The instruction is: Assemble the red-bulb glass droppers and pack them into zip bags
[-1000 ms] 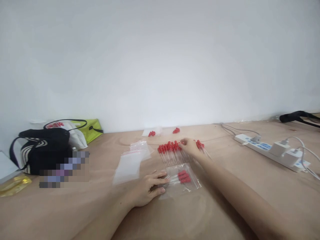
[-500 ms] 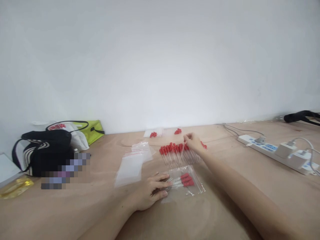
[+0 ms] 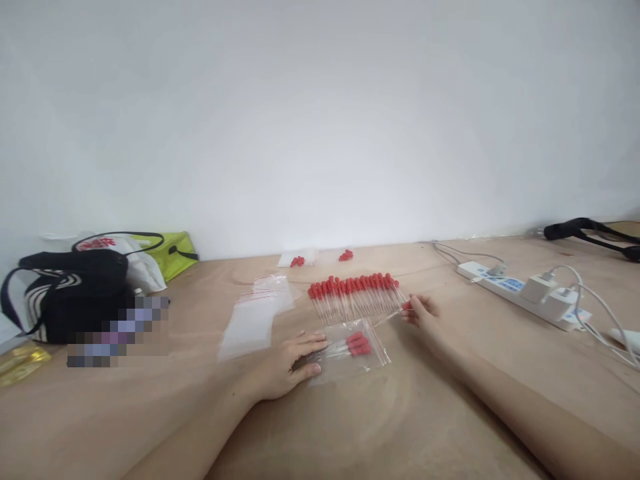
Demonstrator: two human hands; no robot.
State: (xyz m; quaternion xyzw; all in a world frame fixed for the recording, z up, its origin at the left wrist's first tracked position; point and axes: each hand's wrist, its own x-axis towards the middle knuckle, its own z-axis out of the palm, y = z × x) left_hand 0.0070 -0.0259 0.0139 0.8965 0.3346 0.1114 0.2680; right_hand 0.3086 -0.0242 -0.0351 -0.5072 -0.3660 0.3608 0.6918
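Note:
My left hand (image 3: 293, 363) rests at the left edge of a clear zip bag (image 3: 373, 363), its fingers stretched out and spread, touching the plastic. Inside that bag lie several droppers (image 3: 359, 343) with red rubber bulbs and thin clear stems. To the right of the bag, my right hand (image 3: 423, 317) is closed in a pinch on the red bulb of one dropper (image 3: 406, 306); its clear stem points left and down toward the bag's open end. Just beyond the bag, many more red-bulb droppers (image 3: 353, 297) lie side by side in a row, bulbs away from me.
Flat clear zip bags (image 3: 247, 330) with red seal lines lie left of the row. Two filled bags with red bulbs (image 3: 297, 261) sit near the wall. A white power strip (image 3: 520, 293) with chargers and cables is at right. A black bag (image 3: 80, 293) and green bag (image 3: 175, 257) stand at left.
My right hand has moved from above the dropper row to the right and nearer to me, bringing one dropper beside the bag. My left hand stays on the bag. The view has shifted slightly.

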